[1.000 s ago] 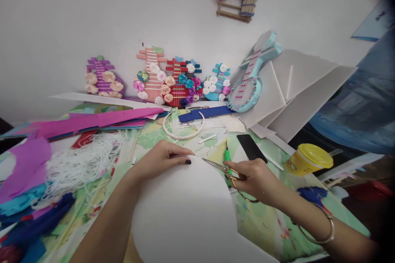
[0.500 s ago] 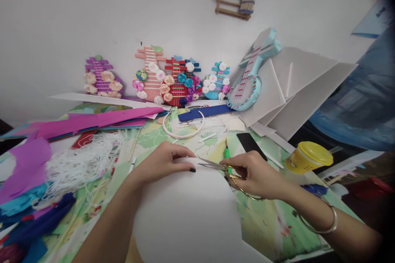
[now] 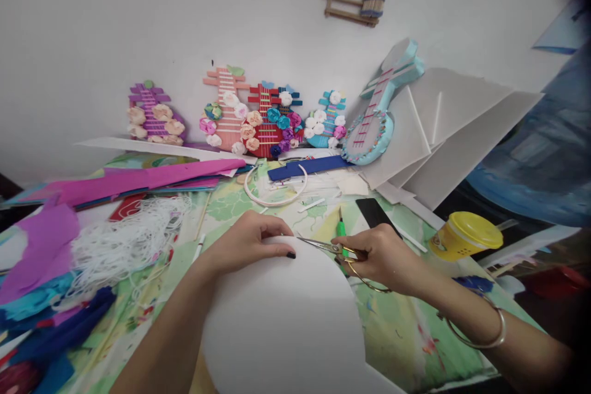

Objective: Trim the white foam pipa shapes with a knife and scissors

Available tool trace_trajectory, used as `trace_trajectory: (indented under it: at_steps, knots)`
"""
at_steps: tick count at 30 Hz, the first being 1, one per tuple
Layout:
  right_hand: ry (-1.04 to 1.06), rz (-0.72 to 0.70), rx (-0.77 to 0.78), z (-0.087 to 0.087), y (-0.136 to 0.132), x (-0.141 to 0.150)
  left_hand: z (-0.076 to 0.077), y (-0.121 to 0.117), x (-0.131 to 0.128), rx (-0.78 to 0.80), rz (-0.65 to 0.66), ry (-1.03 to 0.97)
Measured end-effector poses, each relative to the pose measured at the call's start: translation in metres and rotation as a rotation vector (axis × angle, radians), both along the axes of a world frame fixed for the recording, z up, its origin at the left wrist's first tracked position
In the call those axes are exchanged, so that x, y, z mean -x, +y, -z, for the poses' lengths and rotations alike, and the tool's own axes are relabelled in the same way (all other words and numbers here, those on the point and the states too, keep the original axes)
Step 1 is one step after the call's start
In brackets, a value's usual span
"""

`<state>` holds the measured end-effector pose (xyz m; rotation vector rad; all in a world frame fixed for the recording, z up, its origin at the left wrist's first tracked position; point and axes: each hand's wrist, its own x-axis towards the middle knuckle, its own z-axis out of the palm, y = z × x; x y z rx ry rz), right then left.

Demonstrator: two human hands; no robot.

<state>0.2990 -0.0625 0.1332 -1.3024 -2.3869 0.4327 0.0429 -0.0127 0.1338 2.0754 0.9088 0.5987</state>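
A large white sheet of card or foam board [image 3: 286,320] with a rounded top edge lies in front of me. My left hand [image 3: 258,240] pinches its upper edge, thumb on the near face and fingers behind. My right hand [image 3: 376,255] grips a pair of gold-handled scissors [image 3: 325,246]. The blades lie along the sheet's upper edge, just right of my left thumb, and look nearly closed. A green craft knife [image 3: 341,231] lies on the table just beyond the scissors.
White cord [image 3: 124,246] and coloured crepe paper [image 3: 41,246] lie at left. Behind are a white hoop [image 3: 276,200], a dark blue strip [image 3: 309,167] and flower-decorated model instruments [image 3: 265,129]. To the right are a black phone [image 3: 376,215], a yellow-lidded tub [image 3: 466,235] and grey boards [image 3: 452,129].
The scissor blades have come together; they were parted on the sheet's edge before. My left hand keeps its hold, and the whole view has shifted slightly.
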Motion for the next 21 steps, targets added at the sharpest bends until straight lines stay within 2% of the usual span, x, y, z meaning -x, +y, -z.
trace_trajectory:
  at_steps: [5, 8, 15, 18, 21]
  knots:
    - [0.293, 0.21, 0.24, 0.007, 0.005, -0.01, -0.002, 0.002, 0.007, -0.036, -0.047, -0.067]
    - [0.362, 0.225, 0.312, 0.004, 0.002, -0.017, -0.004, 0.002, 0.016, -0.161, -0.133, -0.097]
    - [0.21, 0.212, 0.192, -0.004, -0.031, -0.013, 0.006, 0.009, 0.032, -0.278, -0.343, -0.303]
    - [0.197, 0.198, 0.117, 0.001, -0.04, -0.008, 0.013, 0.013, 0.032, -0.272, -0.403, -0.381]
    - [0.215, 0.188, 0.113, 0.01, -0.04, -0.006, 0.018, 0.017, 0.031, -0.218, -0.393, -0.452]
